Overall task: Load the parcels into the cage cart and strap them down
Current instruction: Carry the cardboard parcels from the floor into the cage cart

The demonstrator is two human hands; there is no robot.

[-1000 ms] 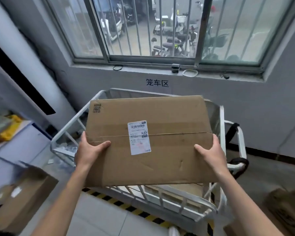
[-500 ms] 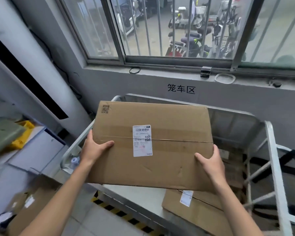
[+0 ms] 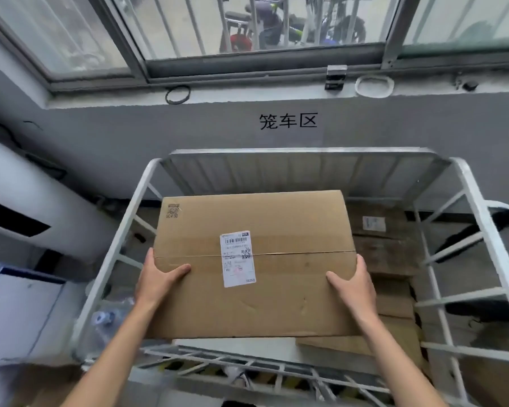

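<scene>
While the left hand (image 3: 157,281) and the right hand (image 3: 355,286) are gripping the parcel (image 3: 256,304) by its two short sides (thumbs lying on top), it is hanging over the open cage cart (image 3: 306,151) — nearer its left rail, above other boxes (image 3: 385,251) by the right rail.

Soft, even daylight from the window (image 3: 188,24) above; room moderately dim. Box (image 3: 276,304) top evenly lit; label (image 3: 238,258) fine print blurred. Cart (image 3: 470,201) interior in shade. Wide-angle bowing toward the picture edges; lower corners and left side smeared, soft.
</scene>
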